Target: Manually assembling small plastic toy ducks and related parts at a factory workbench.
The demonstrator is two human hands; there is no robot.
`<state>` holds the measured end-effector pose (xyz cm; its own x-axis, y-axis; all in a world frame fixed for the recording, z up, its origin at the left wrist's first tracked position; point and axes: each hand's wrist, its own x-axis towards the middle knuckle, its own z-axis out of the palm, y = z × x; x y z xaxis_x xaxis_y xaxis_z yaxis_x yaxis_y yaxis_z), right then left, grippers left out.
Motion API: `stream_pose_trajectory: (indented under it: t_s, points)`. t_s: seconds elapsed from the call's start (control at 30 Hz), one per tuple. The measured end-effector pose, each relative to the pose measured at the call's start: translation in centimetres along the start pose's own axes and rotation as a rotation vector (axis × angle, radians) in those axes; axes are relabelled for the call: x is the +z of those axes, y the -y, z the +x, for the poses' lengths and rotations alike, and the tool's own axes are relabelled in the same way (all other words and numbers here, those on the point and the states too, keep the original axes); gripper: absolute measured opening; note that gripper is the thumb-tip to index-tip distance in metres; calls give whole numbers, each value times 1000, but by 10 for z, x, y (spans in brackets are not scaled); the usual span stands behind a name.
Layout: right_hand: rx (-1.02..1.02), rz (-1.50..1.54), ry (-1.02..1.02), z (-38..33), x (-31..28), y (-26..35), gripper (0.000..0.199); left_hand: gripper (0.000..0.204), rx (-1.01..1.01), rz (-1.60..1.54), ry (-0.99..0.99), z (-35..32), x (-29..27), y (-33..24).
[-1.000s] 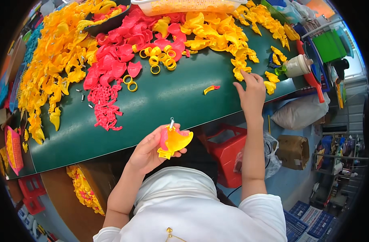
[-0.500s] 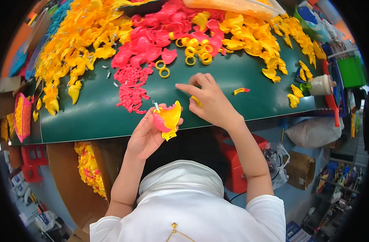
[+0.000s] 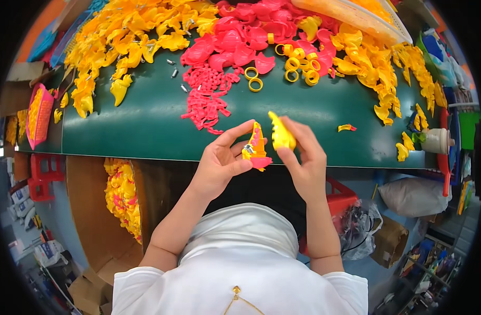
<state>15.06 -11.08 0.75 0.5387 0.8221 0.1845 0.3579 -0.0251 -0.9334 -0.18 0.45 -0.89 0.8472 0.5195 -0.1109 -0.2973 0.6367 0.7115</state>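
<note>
My left hand (image 3: 215, 167) pinches a yellow plastic shell half (image 3: 259, 149) at the table's near edge. Pink pieces sit along its inside and bottom, with a small silvery metal part near my thumb. Just to the right, my right hand (image 3: 309, 163) grips a second yellow plastic shell half (image 3: 282, 135) between thumb and fingers. A narrow gap separates the two halves. Beyond my hands lie small pink plastic pieces (image 3: 203, 107) in a loose heap and two yellow rings (image 3: 255, 84).
Yellow shells (image 3: 146, 31) pile up at the back left, pink cup-like shells (image 3: 235, 44) at the back middle. More yellow rings (image 3: 312, 77) lie right of these. A translucent tray (image 3: 356, 18) stands behind. A cardboard box (image 3: 88, 210) holds finished-looking yellow-pink pieces below the left edge.
My right hand has lifted the second yellow shell half off the table and brought it beside the first. My left hand has turned its piece on edge. The whole view has shifted.
</note>
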Motion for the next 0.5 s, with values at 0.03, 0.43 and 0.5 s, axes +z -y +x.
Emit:
stream_pose_trajectory:
  t_s: [0.03, 0.43, 0.5]
  points:
    - [15, 134, 64, -5, -1, 7, 45, 73, 15, 20, 19, -1, 1, -1]
    - [-4, 220, 68, -22, 10, 12, 47, 74, 7, 79, 57, -7, 6, -6]
    - [11, 239, 54, -22, 10, 13, 47, 74, -4, 69, 59, -7, 6, -6]
